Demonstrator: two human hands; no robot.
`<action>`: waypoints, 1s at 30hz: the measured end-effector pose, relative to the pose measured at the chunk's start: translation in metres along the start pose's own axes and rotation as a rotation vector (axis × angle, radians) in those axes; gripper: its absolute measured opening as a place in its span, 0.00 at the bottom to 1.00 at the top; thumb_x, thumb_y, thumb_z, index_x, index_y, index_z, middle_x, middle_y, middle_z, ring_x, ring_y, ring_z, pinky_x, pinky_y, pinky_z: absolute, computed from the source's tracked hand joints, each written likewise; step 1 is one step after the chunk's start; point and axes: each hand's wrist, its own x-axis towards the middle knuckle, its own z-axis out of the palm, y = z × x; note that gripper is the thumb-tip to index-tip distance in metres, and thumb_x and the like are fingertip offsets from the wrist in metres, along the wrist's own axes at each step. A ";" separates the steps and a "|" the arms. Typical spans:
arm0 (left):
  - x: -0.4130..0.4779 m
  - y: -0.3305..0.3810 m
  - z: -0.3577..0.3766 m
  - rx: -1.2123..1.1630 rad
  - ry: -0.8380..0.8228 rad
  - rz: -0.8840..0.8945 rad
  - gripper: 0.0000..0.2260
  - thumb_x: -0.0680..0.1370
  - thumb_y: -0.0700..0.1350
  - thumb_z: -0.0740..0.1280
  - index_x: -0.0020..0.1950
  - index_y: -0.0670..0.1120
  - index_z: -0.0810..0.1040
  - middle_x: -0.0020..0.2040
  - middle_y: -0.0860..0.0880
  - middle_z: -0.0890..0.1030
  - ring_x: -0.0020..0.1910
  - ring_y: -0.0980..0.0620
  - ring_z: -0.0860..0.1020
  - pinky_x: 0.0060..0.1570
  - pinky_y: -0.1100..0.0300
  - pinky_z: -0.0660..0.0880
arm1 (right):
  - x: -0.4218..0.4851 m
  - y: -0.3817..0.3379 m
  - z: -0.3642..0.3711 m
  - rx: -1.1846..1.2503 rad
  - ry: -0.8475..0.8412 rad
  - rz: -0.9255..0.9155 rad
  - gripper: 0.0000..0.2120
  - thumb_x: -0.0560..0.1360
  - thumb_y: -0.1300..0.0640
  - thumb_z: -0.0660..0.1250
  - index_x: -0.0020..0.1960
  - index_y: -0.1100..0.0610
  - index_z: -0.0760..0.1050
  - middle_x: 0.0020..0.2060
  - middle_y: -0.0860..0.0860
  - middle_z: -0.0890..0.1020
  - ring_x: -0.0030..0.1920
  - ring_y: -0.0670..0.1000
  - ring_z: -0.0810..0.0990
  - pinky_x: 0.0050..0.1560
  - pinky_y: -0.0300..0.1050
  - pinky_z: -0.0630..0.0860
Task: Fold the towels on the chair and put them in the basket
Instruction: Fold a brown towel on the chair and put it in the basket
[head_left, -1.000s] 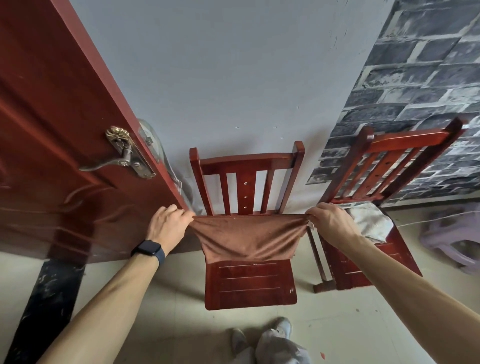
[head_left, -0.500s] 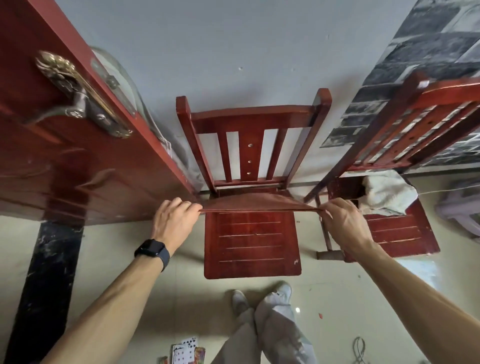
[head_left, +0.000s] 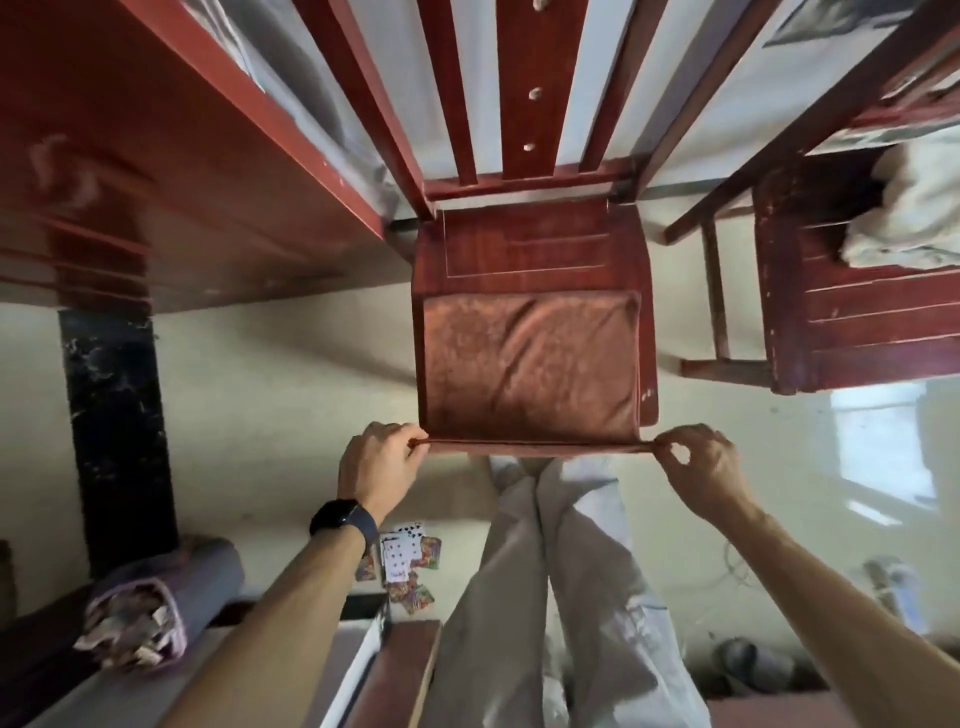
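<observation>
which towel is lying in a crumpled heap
The white towel on the right-hand chair; the brown towel lies flat on the middle chair, its near corners pinched by the left hand and right hand.

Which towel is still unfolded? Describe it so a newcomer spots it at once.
Start at the red door on the left, pass the middle chair to the right chair. On its seat, near the backrest, lies the white towel, a crumpled heap, unlike the brown towel spread flat on the middle chair.
</observation>
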 end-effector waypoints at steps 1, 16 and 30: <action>0.007 0.000 0.000 -0.125 -0.030 -0.073 0.05 0.75 0.48 0.72 0.49 0.52 0.84 0.45 0.55 0.85 0.45 0.51 0.80 0.43 0.60 0.76 | 0.007 -0.009 -0.005 0.067 -0.004 0.055 0.05 0.72 0.61 0.76 0.47 0.55 0.86 0.47 0.52 0.86 0.48 0.57 0.84 0.53 0.49 0.76; 0.191 -0.007 0.028 -1.097 0.099 -0.444 0.07 0.71 0.55 0.75 0.42 0.53 0.84 0.45 0.50 0.85 0.48 0.48 0.83 0.56 0.44 0.78 | 0.182 -0.058 -0.002 0.637 0.217 0.386 0.08 0.76 0.46 0.69 0.51 0.48 0.79 0.50 0.56 0.86 0.44 0.54 0.82 0.50 0.54 0.81; 0.220 0.005 0.048 -0.513 0.243 -0.440 0.11 0.78 0.53 0.67 0.55 0.49 0.80 0.50 0.48 0.84 0.52 0.44 0.80 0.48 0.58 0.74 | 0.203 -0.068 0.024 0.329 0.311 0.373 0.14 0.81 0.50 0.62 0.60 0.58 0.77 0.52 0.56 0.83 0.56 0.59 0.80 0.57 0.47 0.72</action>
